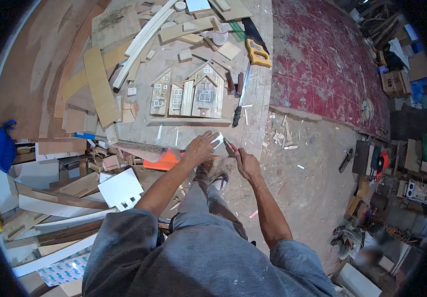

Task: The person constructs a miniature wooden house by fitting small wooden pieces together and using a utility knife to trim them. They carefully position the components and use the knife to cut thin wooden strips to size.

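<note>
My left hand [202, 147] is at the near edge of the workbench, its fingers closed on a small white piece [217, 140]. Just right of it, my right hand [248, 165] grips a slim red-handled knife [231, 146], its tip pointing toward the white piece. Beyond both hands stands a wooden model house [204, 94] with peaked fronts and small windows. A long wooden strip [188, 122] lies along its near side. Thin white strips [160, 132] rest on the bench left of my left hand.
A yellow-handled saw [258, 53] and a long blue-and-black tool [243, 94] lie on the bench's right side. Wood offcuts [99, 86] crowd its left and far parts. An orange object [163, 161] sits below the edge. Scraps litter the floor [317, 183]; boards pile up at left.
</note>
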A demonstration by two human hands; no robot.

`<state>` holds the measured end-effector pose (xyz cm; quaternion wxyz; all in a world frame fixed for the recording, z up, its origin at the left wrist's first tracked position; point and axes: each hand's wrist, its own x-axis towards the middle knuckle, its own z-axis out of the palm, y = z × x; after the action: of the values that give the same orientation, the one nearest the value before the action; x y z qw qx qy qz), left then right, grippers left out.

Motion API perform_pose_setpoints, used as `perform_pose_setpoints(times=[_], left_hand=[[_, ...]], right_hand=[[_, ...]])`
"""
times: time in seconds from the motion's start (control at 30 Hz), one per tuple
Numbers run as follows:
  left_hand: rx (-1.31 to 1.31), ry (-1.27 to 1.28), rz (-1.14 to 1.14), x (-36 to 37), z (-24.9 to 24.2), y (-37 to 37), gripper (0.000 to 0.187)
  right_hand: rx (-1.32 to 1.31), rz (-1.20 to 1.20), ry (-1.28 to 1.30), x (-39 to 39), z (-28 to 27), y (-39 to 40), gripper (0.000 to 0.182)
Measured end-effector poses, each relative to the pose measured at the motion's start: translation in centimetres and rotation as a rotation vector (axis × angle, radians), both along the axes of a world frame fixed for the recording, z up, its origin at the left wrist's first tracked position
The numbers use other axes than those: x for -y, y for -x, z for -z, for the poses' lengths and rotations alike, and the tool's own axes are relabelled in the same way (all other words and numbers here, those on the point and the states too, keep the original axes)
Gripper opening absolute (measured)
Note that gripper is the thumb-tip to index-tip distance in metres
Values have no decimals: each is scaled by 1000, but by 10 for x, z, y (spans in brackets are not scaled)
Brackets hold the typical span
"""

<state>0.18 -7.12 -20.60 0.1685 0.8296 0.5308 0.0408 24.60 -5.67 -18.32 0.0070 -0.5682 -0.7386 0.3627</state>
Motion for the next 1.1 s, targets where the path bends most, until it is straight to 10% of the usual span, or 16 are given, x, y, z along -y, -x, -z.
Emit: perform_pose_setpoints(times=[0.97, 1.1], left_hand=[[-86, -57, 0, -3, -7, -5, 36], [-3, -32, -16, 3, 4, -4, 49]], right_hand=[[261, -156, 37, 6, -31, -26, 37], [77, 139, 61, 25, -14, -34, 43]])
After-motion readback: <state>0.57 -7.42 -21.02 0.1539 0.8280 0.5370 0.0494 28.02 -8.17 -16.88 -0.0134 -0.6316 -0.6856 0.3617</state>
